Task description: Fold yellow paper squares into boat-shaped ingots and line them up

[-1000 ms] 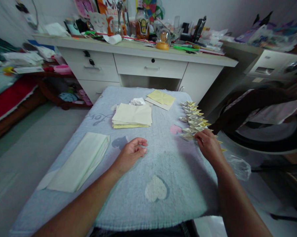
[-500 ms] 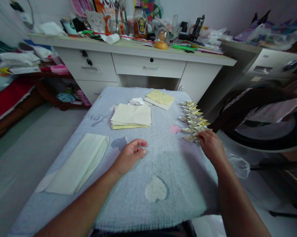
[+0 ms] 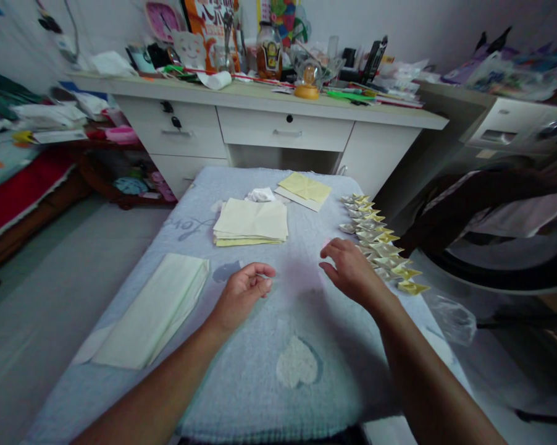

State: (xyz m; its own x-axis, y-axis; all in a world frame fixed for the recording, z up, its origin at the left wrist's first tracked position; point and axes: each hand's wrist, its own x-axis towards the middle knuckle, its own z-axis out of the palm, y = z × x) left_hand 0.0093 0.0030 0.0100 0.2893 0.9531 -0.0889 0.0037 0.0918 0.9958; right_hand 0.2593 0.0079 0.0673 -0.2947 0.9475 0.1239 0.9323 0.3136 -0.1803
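Note:
My left hand (image 3: 247, 289) hovers or rests near the middle of the cloth-covered table (image 3: 241, 371), fingers loosely curled and apart, holding nothing. Over the right half, my right hand (image 3: 347, 266) is open, thumb and fingers parted with nothing between them. Just right of it, several folded paper boats (image 3: 375, 238), some yellow and some whitish, stand in rows along the table's right edge. A stack of cream and yellow paper sheets (image 3: 251, 220) lies beyond my left hand. Farther back are a creased yellow sheet (image 3: 305, 186) and a white crumpled tissue (image 3: 260, 194).
A long folded pale paper bundle (image 3: 153, 312) lies at the table's left. Behind the table stands a white desk (image 3: 283, 130) crowded with a jar (image 3: 269, 52) and other clutter. A front-loading washing machine (image 3: 505, 136) with laundry hanging from its door is at right.
My right hand has let go of the paper boats and moved left, away from them, with its fingers opening. My left hand stays nearly in place. The view has shifted slightly.

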